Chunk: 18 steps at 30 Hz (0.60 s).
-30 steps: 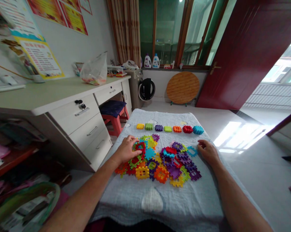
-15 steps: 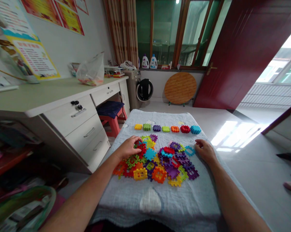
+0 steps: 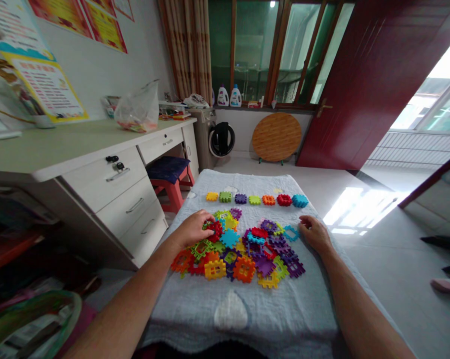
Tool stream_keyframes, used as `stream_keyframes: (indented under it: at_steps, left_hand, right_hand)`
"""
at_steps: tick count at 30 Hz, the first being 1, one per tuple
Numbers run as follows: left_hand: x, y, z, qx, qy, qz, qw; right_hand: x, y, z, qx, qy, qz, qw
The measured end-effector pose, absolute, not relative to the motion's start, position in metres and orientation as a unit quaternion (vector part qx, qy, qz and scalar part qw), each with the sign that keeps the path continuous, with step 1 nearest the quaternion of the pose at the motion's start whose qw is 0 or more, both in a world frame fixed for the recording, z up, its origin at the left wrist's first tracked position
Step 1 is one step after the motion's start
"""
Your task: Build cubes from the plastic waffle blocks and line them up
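My left hand (image 3: 193, 230) closed its fingers on a red block (image 3: 215, 231) at the near-left edge of the pile of blocks (image 3: 243, 252); my right hand (image 3: 315, 233) rested loosely curled, empty, beside the pile's right edge on the cloth (image 3: 285, 309).

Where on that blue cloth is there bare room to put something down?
Bare cloth lies between the tile pile and the near edge, and a thin strip before the tile row. Between left hand and right hand it is crowded.
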<state>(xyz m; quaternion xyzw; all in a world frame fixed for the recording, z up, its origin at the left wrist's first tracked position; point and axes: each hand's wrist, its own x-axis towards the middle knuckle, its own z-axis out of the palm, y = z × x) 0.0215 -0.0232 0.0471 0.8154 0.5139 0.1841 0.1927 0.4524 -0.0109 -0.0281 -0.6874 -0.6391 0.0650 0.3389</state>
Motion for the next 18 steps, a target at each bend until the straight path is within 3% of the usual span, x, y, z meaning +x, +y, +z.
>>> stream_keyframes:
  at_steps: [5,8,12,18]
  left_hand:
    - [0.024,-0.025,0.043,0.811,0.515,0.183,0.207]
    - [0.026,-0.025,0.039,0.805,0.516,0.207,0.209]
    - [0.029,-0.025,0.033,0.788,0.510,0.266,0.219]
    - [0.024,-0.027,0.025,0.728,0.527,0.359,0.251]
  right_hand:
    - [0.430,-0.014,-0.004,-0.655,-0.633,0.034,0.412]
    - [0.389,-0.019,0.024,-0.599,-0.686,0.054,0.409]
    - [0.314,-0.027,0.052,-0.464,-0.816,0.143,0.314]
    - [0.230,-0.025,0.062,-0.376,-0.898,0.130,0.189]
